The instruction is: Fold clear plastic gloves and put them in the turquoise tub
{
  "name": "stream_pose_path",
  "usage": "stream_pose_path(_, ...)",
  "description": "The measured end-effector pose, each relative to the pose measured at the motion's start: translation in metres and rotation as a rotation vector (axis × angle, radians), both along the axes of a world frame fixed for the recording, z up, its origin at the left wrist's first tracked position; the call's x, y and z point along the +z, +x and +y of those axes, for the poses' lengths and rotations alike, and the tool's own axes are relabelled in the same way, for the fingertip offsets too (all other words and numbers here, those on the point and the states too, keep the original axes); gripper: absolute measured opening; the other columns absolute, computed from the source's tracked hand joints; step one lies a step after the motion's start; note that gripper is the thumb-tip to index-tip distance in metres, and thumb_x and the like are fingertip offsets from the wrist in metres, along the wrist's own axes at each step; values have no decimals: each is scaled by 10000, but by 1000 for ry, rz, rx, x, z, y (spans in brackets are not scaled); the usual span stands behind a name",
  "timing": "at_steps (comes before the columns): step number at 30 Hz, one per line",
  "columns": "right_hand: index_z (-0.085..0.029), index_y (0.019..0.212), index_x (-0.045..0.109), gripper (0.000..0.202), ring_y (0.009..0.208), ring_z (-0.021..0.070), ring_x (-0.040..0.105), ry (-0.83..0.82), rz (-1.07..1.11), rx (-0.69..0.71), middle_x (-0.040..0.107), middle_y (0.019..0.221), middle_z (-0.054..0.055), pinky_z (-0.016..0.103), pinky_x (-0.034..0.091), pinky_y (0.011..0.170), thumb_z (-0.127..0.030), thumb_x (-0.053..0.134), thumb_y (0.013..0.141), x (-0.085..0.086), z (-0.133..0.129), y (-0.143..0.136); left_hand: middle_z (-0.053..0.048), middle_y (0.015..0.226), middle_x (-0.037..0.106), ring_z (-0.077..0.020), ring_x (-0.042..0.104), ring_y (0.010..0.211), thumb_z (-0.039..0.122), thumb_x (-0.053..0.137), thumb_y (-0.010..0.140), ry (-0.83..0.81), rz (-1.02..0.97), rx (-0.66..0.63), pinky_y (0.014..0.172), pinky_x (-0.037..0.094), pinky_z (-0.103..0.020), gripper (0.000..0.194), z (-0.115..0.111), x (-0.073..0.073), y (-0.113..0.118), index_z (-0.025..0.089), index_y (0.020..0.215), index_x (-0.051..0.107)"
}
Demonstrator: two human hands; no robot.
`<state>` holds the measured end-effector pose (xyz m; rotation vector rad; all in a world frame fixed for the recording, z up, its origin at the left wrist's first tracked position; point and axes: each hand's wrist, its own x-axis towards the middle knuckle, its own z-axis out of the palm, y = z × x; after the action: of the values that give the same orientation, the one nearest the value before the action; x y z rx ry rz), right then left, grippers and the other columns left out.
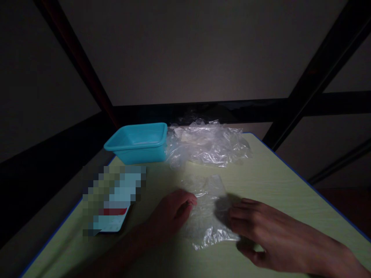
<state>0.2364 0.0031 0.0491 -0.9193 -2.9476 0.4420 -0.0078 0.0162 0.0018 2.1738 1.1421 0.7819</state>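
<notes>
Left fingers (187,195) curl by the clear bag (210,212) — grip unclear.

Dim, indoors, exact type unclr: blue-edged table (278,185) nr dark-trimmed wall (185,58).

pixel blocks mask most of the flat, pale-blue rectangular object (120,199). the left hand (176,208) covers part of the clear, crinkled plastic bag (208,214). the bottom edge crops the left forearm (124,247) and the pale-green, blue-edged table (278,181).
</notes>
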Motion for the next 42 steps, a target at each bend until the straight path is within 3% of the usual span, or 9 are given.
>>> stream_pose_path(8, -177, 862, 580, 113, 796, 214, 554, 178, -46, 77, 622, 848, 44, 371, 432, 726, -122, 534, 776, -8, -6, -2, -52, 822, 626, -148, 570, 759, 164, 426, 826, -20, 5, 15, 696, 436, -247, 167, 0, 1, 1, 145, 851, 591)
stream_pose_path(15, -168, 853, 569, 182, 764, 226, 541, 265, -110, 110, 614, 819, 59, 372, 399, 679, -58, 536, 712, -12, -8, -5, -51, 816, 628, -153, 568, 756, 170, 417, 820, -17, 10, 28, 694, 437, -253, 172, -1, 2, 2, 153, 838, 587)
stream_pose_path(19, -161, 829, 586, 140, 732, 211, 524, 299, -76, 118, 616, 791, 56, 362, 369, 673, -66, 530, 742, -14, -5, -5, -46, 803, 630, -150, 569, 736, 175, 410, 825, -6, 16, 28, 680, 436, -249, 174, 0, 3, 2, 159, 836, 583)
stream_pose_path(25, -177, 709, 567, 194, 640, 167, 472, 305, 57, 158, 577, 696, 22, 332, 346, 628, -109, 455, 851, -6, 2, -1, -48, 817, 626, -149, 569, 749, 164, 415, 831, 4, 20, 4, 681, 436, -246, 166, 0, 0, 0, 162, 853, 579)
stream_pose_path(32, -164, 816, 560, 211, 713, 184, 524, 159, 113, 68, 581, 748, 51, 356, 433, 687, -146, 360, 883, -1, 11, 7, -57, 879, 637, -162, 582, 810, 168, 417, 824, -47, 36, -32, 733, 447, -268, 173, 2, 3, -3, 163, 890, 577)
stream_pose_path(37, -174, 827, 532, 210, 669, 167, 532, 109, 132, 35, 581, 745, 50, 327, 455, 622, -157, 334, 894, -4, 15, 9, -71, 1027, 621, -183, 570, 957, 55, 395, 684, -66, 55, -129, 853, 440, -312, 371, 1, 10, -13, 169, 1007, 537)
stream_pose_path(42, -164, 809, 543, 232, 706, 183, 552, 168, 155, 81, 597, 758, 71, 352, 473, 648, -159, 327, 893, -5, 14, 9, -118, 1219, 539, -242, 494, 1126, 115, 478, 669, 23, 114, -237, 973, 375, -386, 564, -4, 14, -20, 168, 1228, 425)
